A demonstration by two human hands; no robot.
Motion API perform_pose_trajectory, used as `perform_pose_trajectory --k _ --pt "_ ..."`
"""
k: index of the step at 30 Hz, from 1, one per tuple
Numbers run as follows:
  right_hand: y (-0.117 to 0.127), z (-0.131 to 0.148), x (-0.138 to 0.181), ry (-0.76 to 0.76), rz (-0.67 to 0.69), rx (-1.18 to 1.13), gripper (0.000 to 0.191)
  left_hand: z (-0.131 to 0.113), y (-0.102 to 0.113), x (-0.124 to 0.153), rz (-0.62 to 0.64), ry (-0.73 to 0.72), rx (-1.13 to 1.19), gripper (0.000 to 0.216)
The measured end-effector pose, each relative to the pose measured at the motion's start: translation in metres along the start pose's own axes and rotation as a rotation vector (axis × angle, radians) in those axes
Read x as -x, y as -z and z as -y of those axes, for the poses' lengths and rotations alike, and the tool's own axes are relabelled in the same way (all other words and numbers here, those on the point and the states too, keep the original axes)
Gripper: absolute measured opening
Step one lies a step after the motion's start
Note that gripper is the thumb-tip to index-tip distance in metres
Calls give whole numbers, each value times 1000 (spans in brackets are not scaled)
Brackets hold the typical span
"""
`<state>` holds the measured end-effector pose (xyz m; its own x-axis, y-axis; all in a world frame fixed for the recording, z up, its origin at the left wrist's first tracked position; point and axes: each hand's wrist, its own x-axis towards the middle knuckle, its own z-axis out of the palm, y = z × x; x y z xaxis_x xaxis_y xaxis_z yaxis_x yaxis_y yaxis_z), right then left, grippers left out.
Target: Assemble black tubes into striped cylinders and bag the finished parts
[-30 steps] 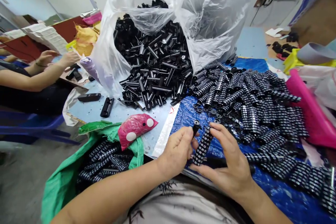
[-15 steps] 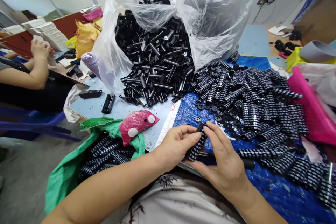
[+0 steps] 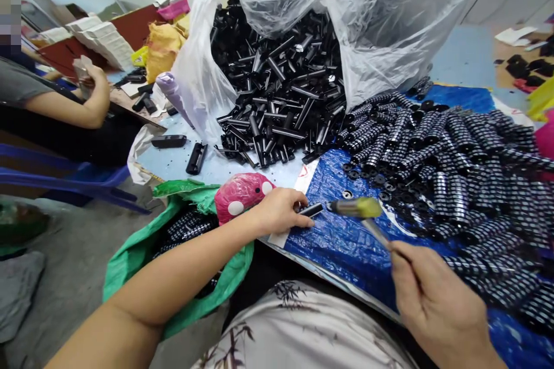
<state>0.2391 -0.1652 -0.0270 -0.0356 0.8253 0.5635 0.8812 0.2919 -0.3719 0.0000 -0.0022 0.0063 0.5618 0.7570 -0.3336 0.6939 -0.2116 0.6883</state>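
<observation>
My left hand [image 3: 279, 211] grips a black cylindrical part [image 3: 311, 210] low over the blue sheet, and the part's free end points right. A hammer [image 3: 355, 207] is in my right hand [image 3: 437, 300], which is closed round its handle. Its yellow and black head is blurred and hangs just right of the part, with a small gap between them. Several loose black discs [image 3: 347, 194] lie on the blue sheet [image 3: 333, 242] behind the hammer. A heap of black cylinders with white squares [image 3: 450, 193] spreads to the right.
A torn clear plastic bag [image 3: 381, 52] spills black plastic pieces [image 3: 281, 92] at the back. A pink bundle [image 3: 236, 193] sits by the table edge above a green sack [image 3: 130, 265] of patterned cylinders. At the left, a person [image 3: 64, 104] works beside a blue chair [image 3: 78, 176].
Both hands were together on the black cylindrical part. Now my left hand alone has it, farther left against the sheet, and my right hand has taken hold of a hammer. The view has turned.
</observation>
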Motion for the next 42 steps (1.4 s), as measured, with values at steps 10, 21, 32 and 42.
perform_pose_trajectory --k 10,21,32,42 --pt "-7 10 -28 115 49 -11 29 2 1 -12 97 -20 139 35" --pt "-16 16 -8 290 309 -166 24 1 -2 -17 28 -70 50 30" --pt "-16 -11 5 240 189 -53 17 22 131 60 187 77 265 20" --pt "-17 5 -5 138 233 -41 20 8 87 -97 -484 -267 -799 32"
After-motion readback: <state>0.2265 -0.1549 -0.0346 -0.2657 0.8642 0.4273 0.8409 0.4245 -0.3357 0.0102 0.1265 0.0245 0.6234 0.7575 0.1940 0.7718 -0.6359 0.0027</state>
